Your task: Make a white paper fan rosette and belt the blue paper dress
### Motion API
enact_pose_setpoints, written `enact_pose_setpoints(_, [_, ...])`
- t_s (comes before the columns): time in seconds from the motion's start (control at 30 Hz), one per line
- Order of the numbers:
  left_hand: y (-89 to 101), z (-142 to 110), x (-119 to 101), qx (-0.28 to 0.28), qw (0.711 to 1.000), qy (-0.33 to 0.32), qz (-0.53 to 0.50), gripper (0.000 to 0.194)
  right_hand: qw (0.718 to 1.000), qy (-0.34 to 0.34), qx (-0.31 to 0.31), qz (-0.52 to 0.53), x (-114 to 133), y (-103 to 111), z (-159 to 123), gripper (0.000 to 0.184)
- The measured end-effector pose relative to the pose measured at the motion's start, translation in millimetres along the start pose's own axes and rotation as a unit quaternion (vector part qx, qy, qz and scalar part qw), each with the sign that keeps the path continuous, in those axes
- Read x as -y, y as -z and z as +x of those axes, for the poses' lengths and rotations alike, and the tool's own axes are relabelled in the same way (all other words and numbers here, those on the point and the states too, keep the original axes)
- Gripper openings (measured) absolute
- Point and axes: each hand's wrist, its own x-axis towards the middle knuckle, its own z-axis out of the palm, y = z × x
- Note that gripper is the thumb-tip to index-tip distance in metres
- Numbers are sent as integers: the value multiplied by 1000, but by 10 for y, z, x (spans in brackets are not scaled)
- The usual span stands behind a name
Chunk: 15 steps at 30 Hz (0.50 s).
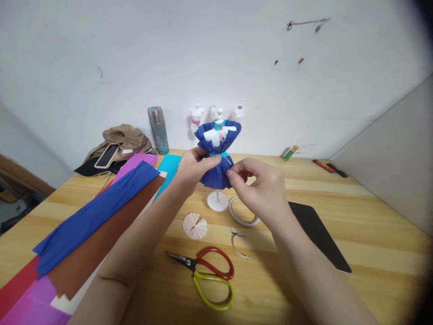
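A small white mannequin (214, 135) stands upright on a round white base (218, 201), dressed in a pleated blue crepe-paper dress (216, 176) with a turquoise band at waist and neck. My left hand (196, 166) grips the dress at its waist from the left, thumb lying across the band. On the right side, my right hand (259, 183) pinches the skirt's edge between thumb and fingers. Below it lies a roll of white tape (233, 212). Nearer are a pleated cream paper disc (195, 225), a curled strip (236, 246) and scissors (194, 262) with red and yellow handles.
Coloured crepe-paper sheets (98, 216) cover the left side, under my left forearm. Behind them are a phone (107, 155), brown cloth (125, 136) and a flask (158, 131). Several small mannequins (196, 115) stand by the wall. A black flat board (320, 234) lies right.
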Motion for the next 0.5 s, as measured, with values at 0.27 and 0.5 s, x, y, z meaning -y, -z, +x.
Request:
enact_pose_setpoints(0.27, [-1, 0, 8, -2, 1000, -8, 29, 21, 998, -30, -3, 51, 23, 24, 24, 18])
enact_pose_setpoints(0.5, [3, 9, 17, -11, 999, -20, 28, 23, 999, -13, -30, 23, 40, 14, 17, 11])
